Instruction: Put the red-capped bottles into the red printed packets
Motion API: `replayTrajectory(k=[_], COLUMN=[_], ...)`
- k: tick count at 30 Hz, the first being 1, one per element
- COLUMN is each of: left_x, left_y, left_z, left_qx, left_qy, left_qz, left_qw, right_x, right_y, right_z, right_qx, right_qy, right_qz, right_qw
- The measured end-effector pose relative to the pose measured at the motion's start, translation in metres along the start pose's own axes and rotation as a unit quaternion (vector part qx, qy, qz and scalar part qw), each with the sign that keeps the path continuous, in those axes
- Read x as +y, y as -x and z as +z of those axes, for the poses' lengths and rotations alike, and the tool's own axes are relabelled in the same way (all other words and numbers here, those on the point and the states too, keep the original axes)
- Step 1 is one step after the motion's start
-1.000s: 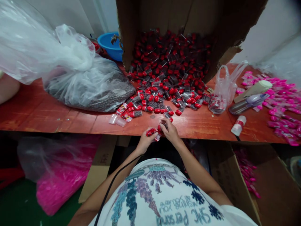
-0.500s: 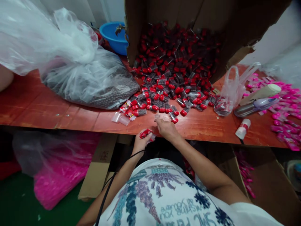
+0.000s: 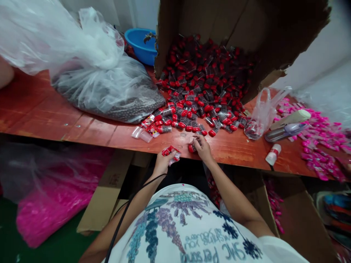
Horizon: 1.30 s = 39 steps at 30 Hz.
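Note:
My left hand [image 3: 161, 163] is closed on a small red printed plastic wrapper [image 3: 170, 150] just off the table's front edge. To its right, my right hand [image 3: 203, 148] pinches a small red-capped container [image 3: 191, 147] with dark contents, low over the front of the table. Similar red-capped clear containers [image 3: 189, 98] lie in a big heap behind my hands, spilling from a cardboard box. More red printed wrappers [image 3: 151, 128] and a pair of clear cups [image 3: 142, 134] lie left of the heap's front.
A clear bag of dark beads [image 3: 109, 98] rests at left, a blue basin [image 3: 141, 45] behind it. The torn cardboard box [image 3: 274, 40] rises at the back. At right lie a knotted plastic bag [image 3: 257, 124], a white roll [image 3: 273, 155] and pink pieces [image 3: 318, 146].
My right hand has moved slightly right and now has a red-capped container in its fingers. My left hand still keeps the wrapper. The whole view has shifted a little.

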<state>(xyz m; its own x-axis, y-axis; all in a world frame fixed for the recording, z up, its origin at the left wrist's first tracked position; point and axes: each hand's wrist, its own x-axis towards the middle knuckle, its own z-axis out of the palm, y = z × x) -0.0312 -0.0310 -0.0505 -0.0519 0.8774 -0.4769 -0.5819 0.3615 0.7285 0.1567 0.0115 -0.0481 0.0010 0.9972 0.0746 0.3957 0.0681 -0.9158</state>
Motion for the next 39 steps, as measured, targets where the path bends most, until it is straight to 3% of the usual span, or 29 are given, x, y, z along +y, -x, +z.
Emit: replayTrajectory(k=[7,12,15,23,27,31,33,36,39], left_x=[-0.002,-0.01,-0.02,-0.028,-0.024,-0.006,0.011,0.041,0.066], left_y=[0.001,-0.002,-0.003,0.003,0.006,0.008,0.009,0.006,0.003], left_z=[0.002,0.006,0.008,0.019,0.022,0.025,0.029,0.034,0.04], left_qx=[0.001,0.001,-0.011,-0.07,-0.091,-0.118,-0.161,-0.25,-0.284], left_qy=[-0.006,-0.017,-0.03,-0.033,-0.058,-0.153,-0.213,-0.28,-0.29], left_qz=[-0.014,-0.016,-0.034,-0.028,0.016,0.125,0.163,0.165,0.145], left_qw=[1.0,1.0,0.999,0.997,0.994,0.973,0.95,0.912,0.902], right_x=[0.003,-0.006,-0.003,0.005,-0.003,-0.018,-0.028,-0.042,-0.053], right_y=[-0.004,-0.008,-0.005,0.02,0.03,0.042,0.049,0.058,0.063], right_z=[-0.004,-0.01,-0.007,0.0,-0.003,-0.002,0.001,0.004,0.005], right_qx=[0.014,0.0,-0.002,-0.012,-0.039,-0.094,-0.127,-0.158,-0.179], right_qy=[-0.088,-0.047,-0.025,-0.058,-0.149,-0.252,-0.259,-0.252,-0.268], right_qz=[0.041,-0.011,-0.009,0.062,0.129,0.18,0.184,0.175,0.177], right_qw=[0.995,0.999,1.0,0.996,0.98,0.946,0.939,0.939,0.93])
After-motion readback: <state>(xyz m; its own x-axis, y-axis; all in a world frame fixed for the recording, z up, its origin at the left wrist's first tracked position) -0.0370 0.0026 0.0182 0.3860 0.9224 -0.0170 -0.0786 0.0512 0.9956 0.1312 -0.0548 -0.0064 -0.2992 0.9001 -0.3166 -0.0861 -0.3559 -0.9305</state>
